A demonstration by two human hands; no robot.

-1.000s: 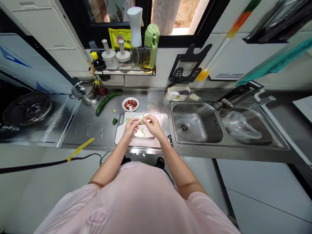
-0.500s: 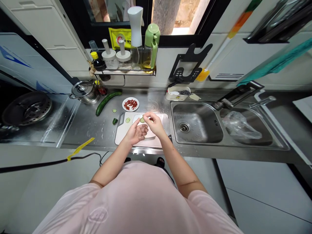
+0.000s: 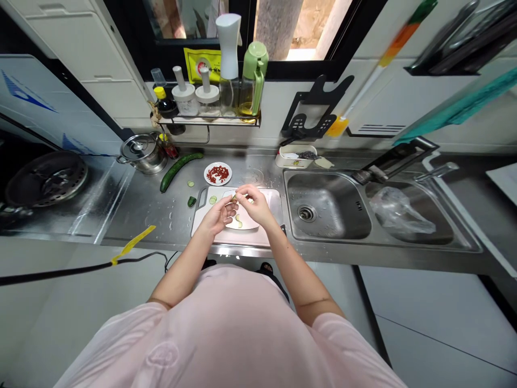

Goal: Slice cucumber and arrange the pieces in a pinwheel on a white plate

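My left hand point(image 3: 220, 215) and my right hand point(image 3: 253, 203) meet at the fingertips over a white plate point(image 3: 248, 222). A thin cucumber slice point(image 3: 234, 198) is pinched between them, mostly covered by the fingers. The left hand's other fingers curl loosely, palm up. Curved cucumber pieces point(image 3: 239, 221) lie on the plate, which rests on a white cutting board point(image 3: 197, 227). More cucumber slices point(image 3: 212, 200) sit at the board's left side. Left of the board are a dark green cucumber end point(image 3: 191, 201) and a single slice point(image 3: 190, 184).
A whole cucumber point(image 3: 177, 170) and a small plate of chopped red pieces point(image 3: 217, 173) stand behind the board. A lidded pot point(image 3: 142, 153) is at the back left. The sink point(image 3: 329, 207) lies to the right. Above hangs a rack point(image 3: 210, 120) of bottles and jars.
My hands have shifted slightly left and closer together, and the slice is now more hidden by the fingers. The cucumber pieces on the plate have come into view below them.
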